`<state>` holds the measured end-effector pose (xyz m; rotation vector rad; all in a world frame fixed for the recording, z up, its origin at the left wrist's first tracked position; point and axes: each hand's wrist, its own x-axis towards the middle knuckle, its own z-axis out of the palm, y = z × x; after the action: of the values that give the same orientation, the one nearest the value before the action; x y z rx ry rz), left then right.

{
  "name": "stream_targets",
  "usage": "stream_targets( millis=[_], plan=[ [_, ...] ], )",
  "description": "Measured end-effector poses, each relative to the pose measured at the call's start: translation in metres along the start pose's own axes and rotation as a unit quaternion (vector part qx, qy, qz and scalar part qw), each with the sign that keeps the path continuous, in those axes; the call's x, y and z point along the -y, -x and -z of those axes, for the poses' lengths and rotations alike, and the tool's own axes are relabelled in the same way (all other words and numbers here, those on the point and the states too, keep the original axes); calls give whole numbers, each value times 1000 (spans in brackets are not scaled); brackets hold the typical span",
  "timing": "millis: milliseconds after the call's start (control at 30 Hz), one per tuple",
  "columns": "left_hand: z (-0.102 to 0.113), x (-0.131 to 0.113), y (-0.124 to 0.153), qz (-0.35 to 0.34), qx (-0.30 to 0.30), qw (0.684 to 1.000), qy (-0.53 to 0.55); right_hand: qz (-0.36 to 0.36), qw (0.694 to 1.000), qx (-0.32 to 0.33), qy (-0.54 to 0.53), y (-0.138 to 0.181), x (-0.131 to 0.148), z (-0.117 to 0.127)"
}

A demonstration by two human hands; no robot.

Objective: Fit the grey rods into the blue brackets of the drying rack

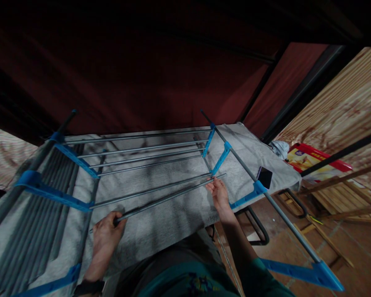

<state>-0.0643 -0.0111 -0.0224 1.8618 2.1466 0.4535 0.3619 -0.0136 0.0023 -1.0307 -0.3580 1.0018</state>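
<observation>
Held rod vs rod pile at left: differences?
The held rod, single, is in the left hand; the rod pile, many side by side, lies on the cloth. The held rod runs crosswise; the rod pile runs front to back. Both are gray.

At the left end of the worktop [173, 222], the bundled rods [43, 202] are cut off by the picture's edge. The left hand [106, 231] hides part of the gray rod [170, 196]. The red box [318, 159] bears illegibly small print.

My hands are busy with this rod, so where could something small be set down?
Bare cloth lies between the held rod and its front edge; another patch lies beyond the phone. Crowded: the left, with tubes.
</observation>
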Motion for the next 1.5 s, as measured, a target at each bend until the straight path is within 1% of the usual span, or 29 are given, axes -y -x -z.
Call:
stream_targets(
  millis=[133, 300, 400, 500, 633, 733, 833, 933, 1067, 1133, 1233, 1400, 1500],
  plan=[
    [1, 3, 0, -9, -3, 1000, 1, -3, 1000, -7, -5, -2, 3, 2],
    [-2, 7, 0, -18, 1, 999, -27, -6, 1000, -7, -13, -3, 4, 4],
    [-5, 10, 1, -20, -19, 999, -34, -2, 1000, -13, -2, -4, 4, 4],
    [-6, 10, 3, -5, -41, 998, -38, 4, 1000, -20, 8, -4, 2, 5],
    [-4, 6, 5, 19, -49, 998, -44, 7, 1000, -19, 15, -5, -2, 6],
    [-1, 2, 8, 30, -55, 997, -44, -1, 1000, -26, 6, -7, -4, 8],
    [0, 2, 10, 46, -81, 995, -35, -8, 1000, -27, -10, -9, -5, 10],
    [1, 5, 9, 62, -99, 993, -13, -10, 1000, -24, -8, -10, -4, 12],
    [0, 12, 7, 44, -102, 993, 39, -11, 999, -28, -14, -11, -4, 13],
    [0, 14, 8, 43, -123, 990, 61, -11, 999, -32, -23, -11, -4, 14],
    [-3, 16, 8, 66, -153, 983, 83, -15, 998, -38, -38, -11, -4, 15],
    [-14, 24, 4, 76, -189, 968, 146, -12, 998, -50, -44, -10, -6, 17],
    [-23, 32, 1, 73, -198, 961, 179, -20, 997, -61, -41, -10, -6, 18]
  ],
)
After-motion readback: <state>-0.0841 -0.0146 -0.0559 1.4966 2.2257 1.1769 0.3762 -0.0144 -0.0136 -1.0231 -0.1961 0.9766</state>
